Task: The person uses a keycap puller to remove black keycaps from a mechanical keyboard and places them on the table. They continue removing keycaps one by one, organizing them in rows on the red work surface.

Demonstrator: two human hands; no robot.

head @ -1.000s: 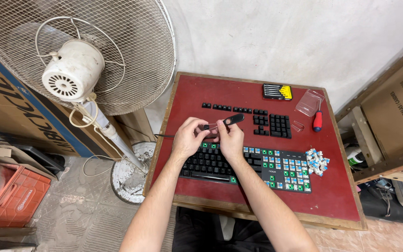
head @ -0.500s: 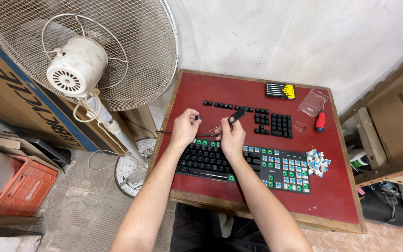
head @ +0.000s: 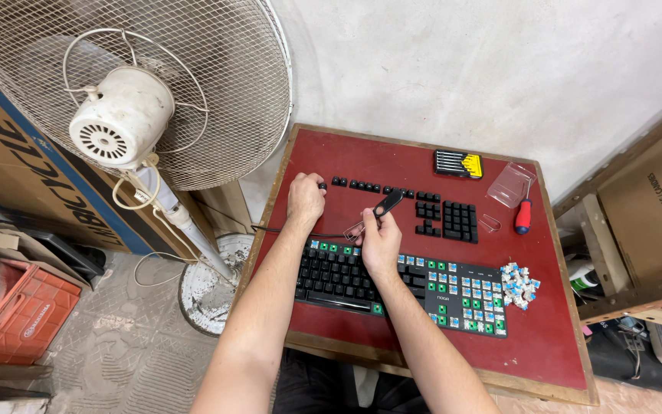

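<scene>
my left hand (head: pixel 305 198) pinches black keycap (head: pixel 322 185) at row end; right hand (head: pixel 379 239) grips keycap puller (head: pixel 383 207), tilted up-right.

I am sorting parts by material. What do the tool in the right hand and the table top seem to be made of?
The black keycap puller in the right hand looks like matte plastic with thin wire loops, probably metal. The red table top looks like painted board in a bare wooden frame, scuffed.
</scene>
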